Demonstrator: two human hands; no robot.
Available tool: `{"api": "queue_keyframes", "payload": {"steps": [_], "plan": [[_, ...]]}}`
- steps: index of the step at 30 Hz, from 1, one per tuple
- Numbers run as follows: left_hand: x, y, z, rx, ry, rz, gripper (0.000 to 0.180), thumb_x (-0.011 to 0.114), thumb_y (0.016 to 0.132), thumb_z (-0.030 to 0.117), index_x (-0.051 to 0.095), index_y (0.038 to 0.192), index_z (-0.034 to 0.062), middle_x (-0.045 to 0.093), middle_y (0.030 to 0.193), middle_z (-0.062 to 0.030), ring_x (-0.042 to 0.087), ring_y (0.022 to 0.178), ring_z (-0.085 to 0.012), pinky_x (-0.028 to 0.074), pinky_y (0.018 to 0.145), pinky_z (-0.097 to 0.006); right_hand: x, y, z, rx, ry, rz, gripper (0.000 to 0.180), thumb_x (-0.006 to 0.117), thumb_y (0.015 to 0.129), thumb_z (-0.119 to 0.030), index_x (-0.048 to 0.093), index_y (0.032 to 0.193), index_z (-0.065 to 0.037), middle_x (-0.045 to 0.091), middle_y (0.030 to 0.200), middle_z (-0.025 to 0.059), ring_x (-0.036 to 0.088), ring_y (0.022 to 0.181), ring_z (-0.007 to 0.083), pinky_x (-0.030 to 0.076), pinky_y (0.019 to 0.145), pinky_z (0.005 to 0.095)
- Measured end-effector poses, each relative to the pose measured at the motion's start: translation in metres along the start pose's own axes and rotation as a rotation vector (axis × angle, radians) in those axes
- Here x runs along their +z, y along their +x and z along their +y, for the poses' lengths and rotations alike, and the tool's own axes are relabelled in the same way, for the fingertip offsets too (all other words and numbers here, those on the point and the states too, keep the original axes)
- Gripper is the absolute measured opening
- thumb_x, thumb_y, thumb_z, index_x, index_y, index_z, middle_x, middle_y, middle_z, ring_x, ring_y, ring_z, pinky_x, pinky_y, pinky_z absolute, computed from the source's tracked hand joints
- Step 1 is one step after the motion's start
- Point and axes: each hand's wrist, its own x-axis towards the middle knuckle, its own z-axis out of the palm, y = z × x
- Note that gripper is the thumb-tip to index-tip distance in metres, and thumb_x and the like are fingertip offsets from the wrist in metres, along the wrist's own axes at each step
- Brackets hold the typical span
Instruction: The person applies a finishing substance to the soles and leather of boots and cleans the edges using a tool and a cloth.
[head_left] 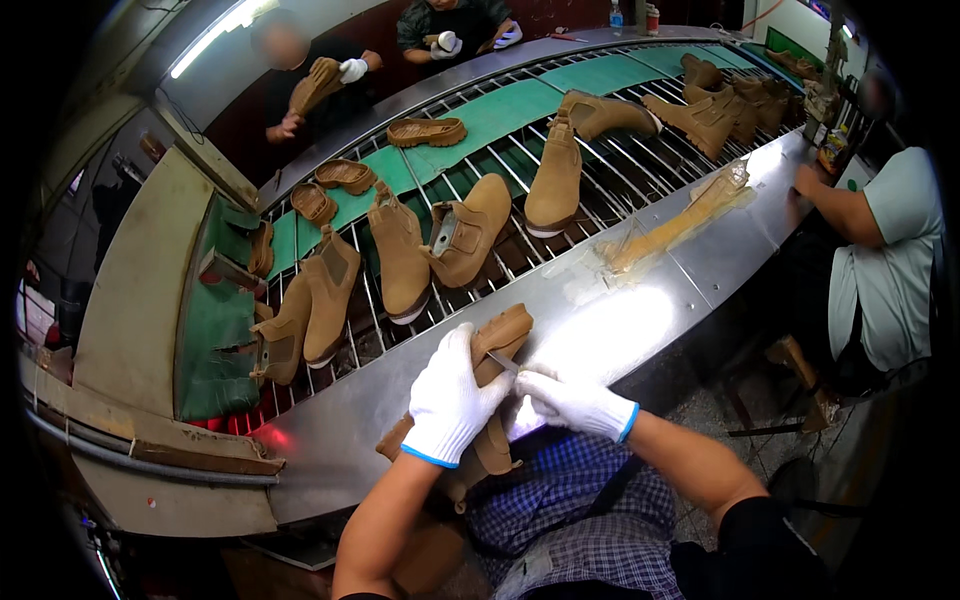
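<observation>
My left hand, in a white knit glove with a blue cuff, is closed around a tan boot in front of my body. The boot's sole end points up and away, and part of its upper hangs below the glove. My right hand, gloved the same way, pinches a thin metal blade-like tool. Its tip touches or nearly touches the boot near the sole edge; the glove hides its handle. Beyond my hands, several tan ankle boots stand or lie on the rack, the nearest an upright boot.
A metal ledge runs between me and the roller rack. Loose soles lie on a green belt. Dried glue and tape cover part of the ledge. Two people work across the rack; another person sits at right.
</observation>
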Motion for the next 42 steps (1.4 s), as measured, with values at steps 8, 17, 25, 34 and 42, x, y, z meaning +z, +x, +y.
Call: {"api": "queue_keyframes", "payload": {"steps": [8, 17, 25, 34, 42], "plan": [[0.004, -0.006, -0.001, 0.056, 0.054, 0.041, 0.084, 0.089, 0.080, 0.041, 0.056, 0.145, -0.0011, 0.069, 0.134, -0.0246, 0.072, 0.118, -0.0411, 0.059, 0.100, -0.046, -0.019, 0.001, -0.005, -0.280, -0.447, 0.228, 0.043, 0.057, 0.110, -0.041, 0.071, 0.113, -0.001, 0.070, 0.081, 0.0115, 0.067, 0.068, 0.0258, 0.056, 0.068, 0.0401], [-0.001, -0.004, -0.006, 0.063, 0.100, 0.015, 0.087, 0.091, 0.079, 0.040, 0.054, 0.149, 0.0025, 0.070, 0.135, -0.0239, 0.073, 0.116, -0.0412, 0.060, 0.098, -0.046, -0.020, 0.028, -0.001, -0.387, -0.999, 0.118, 0.048, 0.052, 0.110, -0.054, 0.058, 0.114, -0.006, 0.073, 0.083, 0.0255, 0.072, 0.079, 0.0501, 0.057, 0.073, 0.0584], [0.000, -0.006, -0.027, 0.248, 0.104, 0.068, 0.131, 0.100, 0.067, 0.047, 0.027, 0.163, -0.0041, 0.036, 0.168, -0.0313, 0.054, 0.144, -0.0464, 0.052, 0.114, -0.045, -0.006, 0.031, -0.039, -0.586, -1.268, -0.083, 0.043, 0.059, 0.106, -0.049, 0.063, 0.099, -0.007, 0.071, 0.071, 0.0171, 0.072, 0.065, 0.0414, 0.058, 0.062, 0.0536], [-0.048, -0.032, -0.010, -0.224, 0.211, -0.346, 0.128, 0.096, 0.066, 0.062, 0.039, 0.158, -0.0077, 0.070, 0.131, -0.0320, 0.073, 0.117, -0.0437, 0.059, 0.101, -0.045, 0.000, 0.022, -0.064, -0.386, -1.176, 0.000, 0.044, 0.056, 0.110, -0.047, 0.059, 0.103, -0.004, 0.072, 0.079, 0.0198, 0.073, 0.071, 0.0415, 0.058, 0.062, 0.0515], [-0.035, -0.041, -0.028, -0.113, 0.240, -0.234, 0.120, 0.095, 0.067, 0.064, 0.046, 0.151, -0.0059, 0.078, 0.103, -0.0253, 0.079, 0.092, -0.0395, 0.063, 0.084, -0.048, 0.048, 0.015, -0.050, -0.359, -1.271, -0.009, 0.041, 0.063, 0.103, -0.043, 0.064, 0.090, -0.004, 0.070, 0.067, 0.0148, 0.075, 0.063, 0.0332, 0.059, 0.055, 0.0473]]}}
